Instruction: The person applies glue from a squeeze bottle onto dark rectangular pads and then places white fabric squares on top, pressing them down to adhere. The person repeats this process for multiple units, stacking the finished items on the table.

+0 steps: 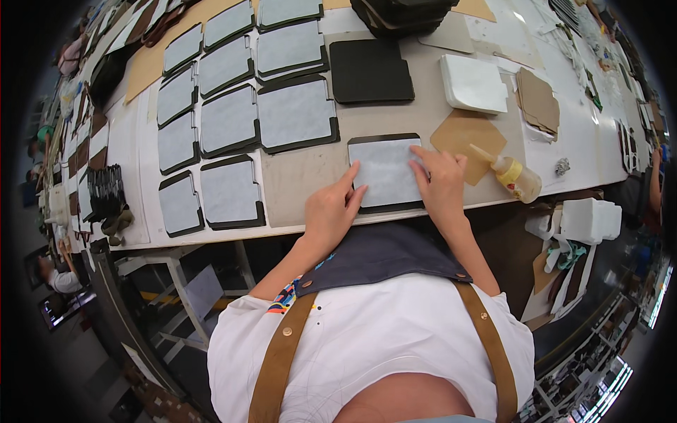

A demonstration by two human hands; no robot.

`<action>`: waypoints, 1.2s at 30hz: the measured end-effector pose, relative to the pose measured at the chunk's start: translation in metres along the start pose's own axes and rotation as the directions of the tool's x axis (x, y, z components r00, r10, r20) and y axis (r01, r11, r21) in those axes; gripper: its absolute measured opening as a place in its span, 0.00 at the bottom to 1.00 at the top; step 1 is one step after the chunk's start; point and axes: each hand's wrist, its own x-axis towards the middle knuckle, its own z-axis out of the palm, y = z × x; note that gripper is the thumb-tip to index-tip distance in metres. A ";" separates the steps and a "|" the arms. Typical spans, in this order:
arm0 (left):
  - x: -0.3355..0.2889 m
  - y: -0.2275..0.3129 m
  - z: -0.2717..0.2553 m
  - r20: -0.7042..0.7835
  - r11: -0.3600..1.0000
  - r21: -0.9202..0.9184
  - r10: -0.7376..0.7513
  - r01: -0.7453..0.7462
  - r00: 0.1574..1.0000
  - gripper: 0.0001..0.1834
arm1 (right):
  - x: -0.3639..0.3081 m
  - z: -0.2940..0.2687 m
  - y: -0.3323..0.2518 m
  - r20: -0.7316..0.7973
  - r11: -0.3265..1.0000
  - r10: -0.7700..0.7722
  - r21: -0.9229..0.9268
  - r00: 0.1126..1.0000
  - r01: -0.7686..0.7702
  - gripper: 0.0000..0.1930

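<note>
In front of me at the table's near edge lies a black panel (384, 209) with a pale grey-white sheet (386, 176) on top, leaving black strips along its far and near edges. My left hand (331, 210) rests at the panel's left edge, index finger and thumb spread, other fingers curled. At the right side, my right hand (443, 176) touches the sheet with index fingertip and thumb apart. Neither hand grips anything I can see. Beside the right hand lies a brown paper piece (462, 134) and a glue bottle (518, 180) with a long nozzle, lying tilted.
Several similar panels (296, 116) with pale sheets are laid out in overlapping rows to the left. Beyond my hands are a stack of black panels (370, 70), a stack of white sheets (474, 84) and brown card pieces (537, 102). A black pile (402, 14) stands at the far edge.
</note>
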 end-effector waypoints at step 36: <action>0.032 0.012 0.003 0.093 0.893 0.143 0.417 -0.426 0.904 0.23 | 0.001 0.003 -0.004 0.088 0.960 -0.225 0.193 0.970 0.205 0.20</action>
